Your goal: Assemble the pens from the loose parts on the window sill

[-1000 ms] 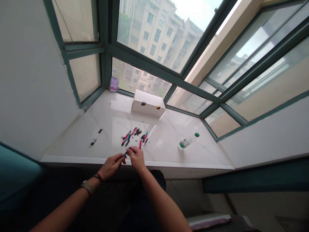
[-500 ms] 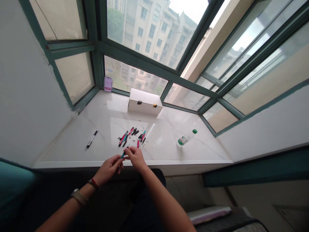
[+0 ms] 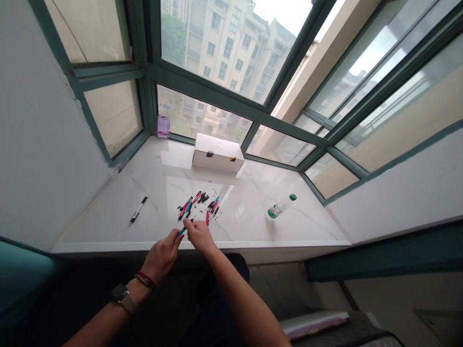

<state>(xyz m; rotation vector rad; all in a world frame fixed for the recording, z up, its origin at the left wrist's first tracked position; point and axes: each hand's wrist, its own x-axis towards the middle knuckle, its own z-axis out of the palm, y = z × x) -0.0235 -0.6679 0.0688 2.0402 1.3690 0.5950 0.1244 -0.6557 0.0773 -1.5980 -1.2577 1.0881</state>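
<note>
My left hand [image 3: 162, 255] is closed on a small teal pen barrel [image 3: 182, 232] near the front edge of the white marble sill [image 3: 108, 217]. My right hand [image 3: 198, 235] pinches the upper end of the same pen, fingers pressed together. Just beyond my hands lies a scatter of several red, teal and black pen parts [image 3: 198, 202]. A whole black and white pen [image 3: 138, 210] lies apart at the left of the sill.
A white box [image 3: 216, 153] stands at the back by the window. A clear bottle with a green cap [image 3: 279, 208] lies on its side at the right. Green window frames surround the sill; a white wall closes the left side.
Both hands have shifted slightly forward and up toward the pile of parts, still joined on the teal pen. The camera view moved a little between the earliest frame and now.
</note>
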